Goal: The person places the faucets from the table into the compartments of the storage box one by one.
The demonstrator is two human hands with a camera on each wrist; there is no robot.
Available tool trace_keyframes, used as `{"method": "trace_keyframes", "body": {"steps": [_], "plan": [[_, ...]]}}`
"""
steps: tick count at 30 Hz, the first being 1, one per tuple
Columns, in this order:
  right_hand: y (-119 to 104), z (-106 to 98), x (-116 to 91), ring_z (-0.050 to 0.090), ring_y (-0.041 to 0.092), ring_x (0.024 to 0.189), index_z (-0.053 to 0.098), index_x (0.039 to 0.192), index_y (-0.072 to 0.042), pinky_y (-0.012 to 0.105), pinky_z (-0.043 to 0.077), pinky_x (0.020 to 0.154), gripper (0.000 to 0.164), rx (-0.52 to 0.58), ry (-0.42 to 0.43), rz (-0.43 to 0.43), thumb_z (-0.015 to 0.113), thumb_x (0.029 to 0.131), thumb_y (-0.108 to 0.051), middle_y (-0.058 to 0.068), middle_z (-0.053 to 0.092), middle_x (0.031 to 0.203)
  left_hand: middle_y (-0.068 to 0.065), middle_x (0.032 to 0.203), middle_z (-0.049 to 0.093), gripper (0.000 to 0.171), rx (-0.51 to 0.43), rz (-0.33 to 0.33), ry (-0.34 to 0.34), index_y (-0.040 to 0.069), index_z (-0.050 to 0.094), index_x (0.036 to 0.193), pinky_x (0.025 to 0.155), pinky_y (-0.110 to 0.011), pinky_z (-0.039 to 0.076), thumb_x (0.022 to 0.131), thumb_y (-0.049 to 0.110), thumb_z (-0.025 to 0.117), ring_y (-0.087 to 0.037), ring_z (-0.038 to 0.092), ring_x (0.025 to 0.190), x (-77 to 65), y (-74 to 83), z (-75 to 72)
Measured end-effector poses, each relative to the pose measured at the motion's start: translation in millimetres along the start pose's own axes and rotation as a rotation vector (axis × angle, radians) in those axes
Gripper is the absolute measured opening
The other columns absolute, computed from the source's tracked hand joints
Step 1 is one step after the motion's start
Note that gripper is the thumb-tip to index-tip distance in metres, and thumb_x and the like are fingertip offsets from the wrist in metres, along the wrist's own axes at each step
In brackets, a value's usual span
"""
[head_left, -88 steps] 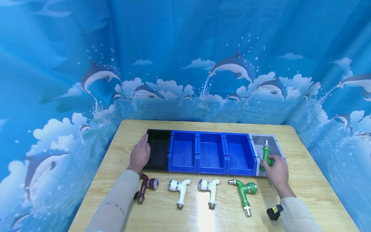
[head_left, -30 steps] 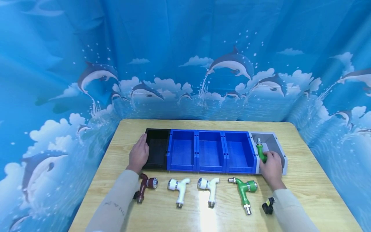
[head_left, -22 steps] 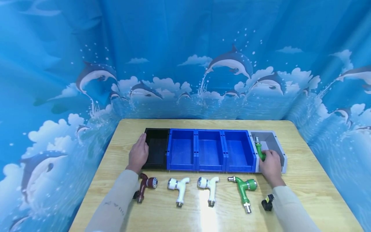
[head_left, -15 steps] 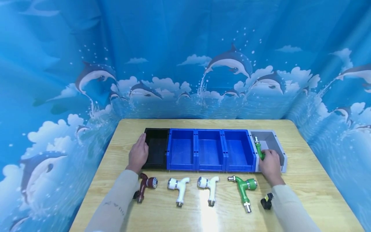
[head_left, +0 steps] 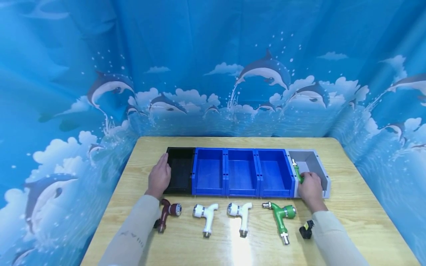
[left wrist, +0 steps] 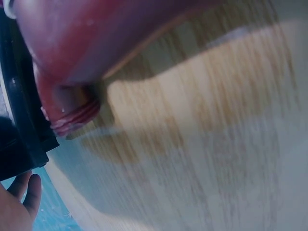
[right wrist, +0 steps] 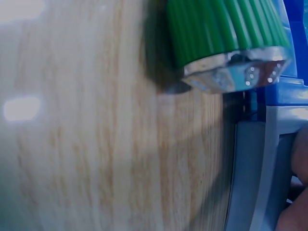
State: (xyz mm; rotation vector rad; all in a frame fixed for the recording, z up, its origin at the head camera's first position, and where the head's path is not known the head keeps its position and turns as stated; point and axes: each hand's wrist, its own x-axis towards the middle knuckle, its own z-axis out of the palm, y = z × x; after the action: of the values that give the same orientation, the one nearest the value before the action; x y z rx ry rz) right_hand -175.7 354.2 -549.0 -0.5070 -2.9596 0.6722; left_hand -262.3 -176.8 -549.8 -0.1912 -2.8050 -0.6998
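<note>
My left hand (head_left: 159,176) rests against the left wall of the black bin (head_left: 181,172), fingers straight, thumb beside the rim. Below it on the table lies a dark red tap (head_left: 165,215), which fills the top of the left wrist view. At the far right, my right hand (head_left: 312,188) reaches into the grey bin (head_left: 324,177) and holds a green tap (head_left: 297,170) by its lower part. The tap's silver end points to the back of the bin; the rest is hidden by the hand. Just in front lies another green tap (head_left: 280,218), its ribbed knob close up in the right wrist view.
Three blue bins (head_left: 209,193) stand in a row between the black and grey ones. Two white taps, one on the left (head_left: 208,218) and one on the right (head_left: 244,218), lie in front. A blue dolphin-print curtain (head_left: 206,74) surrounds the wooden table (head_left: 186,255).
My right hand has moved left and lower into the grey bin with the green tap, which now lies along the bin's left side. My left hand has stayed against the black bin.
</note>
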Motion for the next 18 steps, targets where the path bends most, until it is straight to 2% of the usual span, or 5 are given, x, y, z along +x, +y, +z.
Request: {"method": "trace_keyframes", "body": {"steps": [9, 18], "plan": [[-1.3, 0.0, 0.4, 0.035, 0.052, 0.123, 0.052, 0.124, 0.014, 0.064, 0.030, 0.103, 0.040, -0.023, -0.027, 0.021, 0.054, 0.090, -0.005, 0.036, 0.040, 0.130, -0.018, 0.151, 0.038, 0.051, -0.002, -0.007, -0.011, 0.003, 0.031, 0.151, 0.104, -0.053, 0.039, 0.102, 0.017, 0.035, -0.041, 0.045, 0.129, -0.4, 1.5, -1.7], [1.3, 0.4, 1.6, 0.034, 0.053, 0.123, 0.052, 0.123, 0.015, 0.064, 0.030, 0.103, 0.039, -0.032, -0.019, -0.012, 0.053, 0.090, -0.006, 0.036, 0.041, 0.128, -0.018, 0.151, 0.038, 0.051, 0.004, -0.007, -0.009, 0.003, 0.031, 0.151, 0.105, -0.051, 0.038, 0.102, 0.017, 0.035, -0.039, 0.044, 0.131, -0.2, 0.6, 0.0]]}}
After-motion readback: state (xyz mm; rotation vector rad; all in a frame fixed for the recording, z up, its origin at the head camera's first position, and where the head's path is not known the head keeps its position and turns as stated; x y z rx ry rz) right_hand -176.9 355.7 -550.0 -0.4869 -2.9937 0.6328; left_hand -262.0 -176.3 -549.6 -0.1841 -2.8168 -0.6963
